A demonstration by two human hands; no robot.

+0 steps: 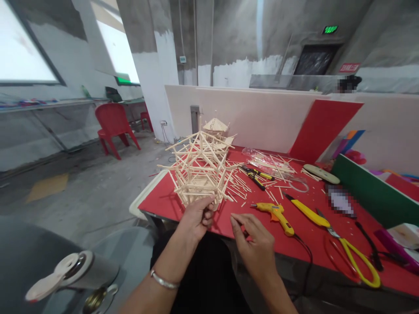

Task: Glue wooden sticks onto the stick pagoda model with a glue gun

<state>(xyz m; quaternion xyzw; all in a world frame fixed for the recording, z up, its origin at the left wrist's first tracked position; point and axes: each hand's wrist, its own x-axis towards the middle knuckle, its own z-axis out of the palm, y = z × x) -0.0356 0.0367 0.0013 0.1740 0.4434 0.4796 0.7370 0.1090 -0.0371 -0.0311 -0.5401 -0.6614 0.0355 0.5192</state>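
A pavilion-like model of thin wooden sticks (200, 159) stands upright near the table's front left edge, with an open frame of roof poles. My left hand (198, 216) is closed at its lower front, thumb and forefinger pinched at a bottom stick. To the right, just off the table edge, my right hand (253, 237) is held with thumb and forefinger pinched together; whatever is between them, if anything, is too small to make out. A yellow glue gun (275, 213) lies beside that hand, nozzle pointing left toward the model.
Loose wooden sticks (240, 187) are scattered over the red table (229, 220). Black-and-yellow pliers (257, 178), a yellow utility knife (309, 212) and yellow-handled scissors (347, 248) lie rightward. Another stick model (216, 125) stands behind. A cup (93, 268) is at lower left.
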